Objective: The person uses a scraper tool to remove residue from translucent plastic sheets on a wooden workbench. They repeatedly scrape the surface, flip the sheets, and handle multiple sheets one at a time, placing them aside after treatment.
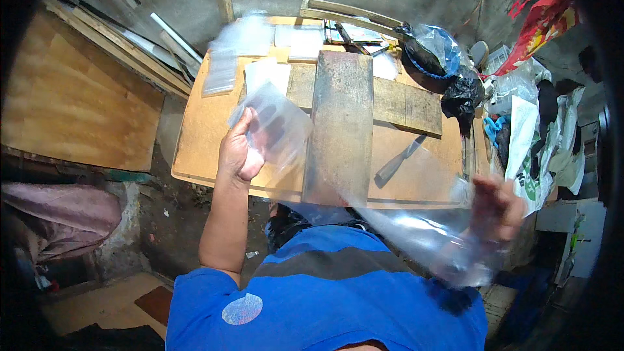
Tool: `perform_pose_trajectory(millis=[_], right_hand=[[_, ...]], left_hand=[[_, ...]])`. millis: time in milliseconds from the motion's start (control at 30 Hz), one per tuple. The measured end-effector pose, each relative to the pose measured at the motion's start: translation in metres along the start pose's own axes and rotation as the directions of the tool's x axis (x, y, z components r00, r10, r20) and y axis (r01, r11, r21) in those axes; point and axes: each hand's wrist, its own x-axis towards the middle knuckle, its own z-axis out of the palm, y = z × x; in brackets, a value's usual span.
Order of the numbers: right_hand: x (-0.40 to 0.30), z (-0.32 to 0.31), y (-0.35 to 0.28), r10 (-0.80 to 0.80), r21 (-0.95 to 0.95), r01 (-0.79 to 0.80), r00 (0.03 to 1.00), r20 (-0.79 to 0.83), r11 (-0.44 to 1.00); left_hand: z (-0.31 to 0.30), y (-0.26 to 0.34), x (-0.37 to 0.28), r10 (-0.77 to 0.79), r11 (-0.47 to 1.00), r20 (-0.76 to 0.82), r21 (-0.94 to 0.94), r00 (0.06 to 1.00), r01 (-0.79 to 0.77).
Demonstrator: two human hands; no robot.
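My left hand (241,148) grips a clear plastic sheet (280,124) with the thumb on top, over the left part of the table. To the right, past the table's front edge, my right hand (497,207) is blurred by motion, beside a long clear plastic film (424,229) that trails towards my shirt; whether the fingers close on it cannot be told. Between the hands a worn wooden board (343,122) lies across a second wooden plank (409,102). A knife (399,162) rests on the tabletop to the right of the board, partly under clear film.
Stacks of clear plastic sheets (219,70) and white sheets (265,75) lie at the back left of the table (195,156). A blue basket (441,70) with plastic bags, and a black bag (463,95), occupy the back right. A wooden frame (351,9) leans behind.
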Motion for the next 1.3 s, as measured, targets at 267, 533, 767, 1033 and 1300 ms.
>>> perform_pose_trajectory(millis=[267, 533, 767, 1033, 1300], right_hand=[[0.023, 0.003, -0.003, 0.498, -0.689, -0.377, 0.867, -0.026, 0.620], [0.059, 0.066, 0.048, 0.515, -0.434, -0.607, 0.795, -0.322, 0.666], [0.099, 0.042, 0.139, 0.620, -0.461, -0.693, 0.713, -0.327, 0.554], [0.098, 0.013, 0.174, 0.563, -0.661, -0.683, 0.692, -0.452, 0.311], [0.084, 0.011, 0.193, 0.586, -0.735, -0.637, 0.695, -0.418, 0.232]], left_hand=[[0.025, -0.014, -0.007, 0.187, 0.952, 0.011, 0.245, 0.982, -0.184], [0.042, -0.035, -0.019, 0.063, 0.903, 0.187, 0.408, 0.980, -0.135], [0.056, -0.065, -0.038, -0.207, 0.935, 0.267, 0.337, 0.941, 0.110], [0.024, -0.077, -0.040, -0.341, 0.940, 0.253, 0.088, 0.905, 0.329], [0.030, -0.081, -0.040, -0.267, 0.958, 0.114, 0.143, 0.957, 0.250]])
